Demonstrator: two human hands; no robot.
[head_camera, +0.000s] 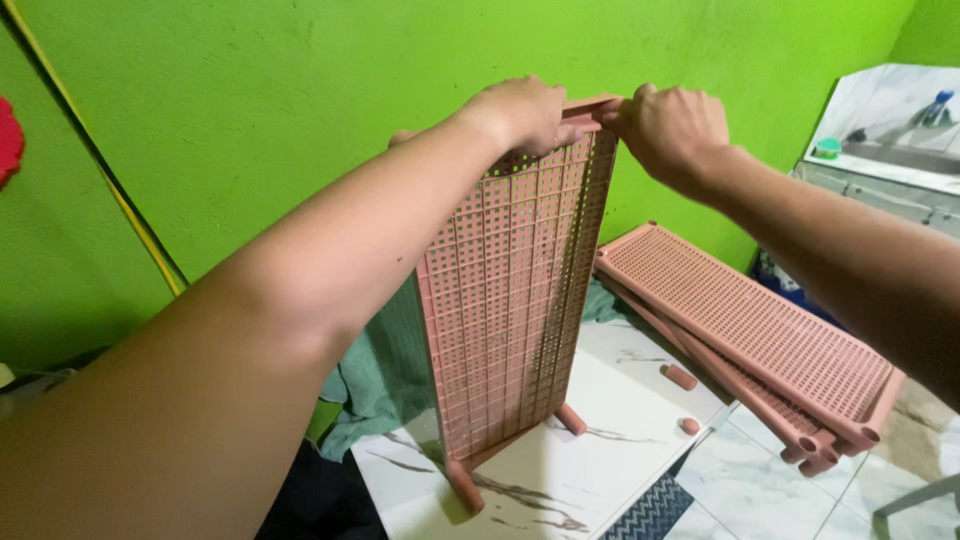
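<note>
Holding the pink perforated panel (510, 300) upright on the marble floor (620, 420), your left hand (520, 112) and right hand (672, 125) both pinch its top edge. Two stacked panels (760, 330) and loose pegs (681, 377) remain unjoined alongside.

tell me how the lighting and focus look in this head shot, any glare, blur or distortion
Head view: even, soft indoor light with no harsh shadows; the perforated panel and both hands, left hand and right hand, are sharp; the near left forearm is slightly soft; mild sheen on the marble-patterned floor; wide-angle stretch at the edges.
</note>
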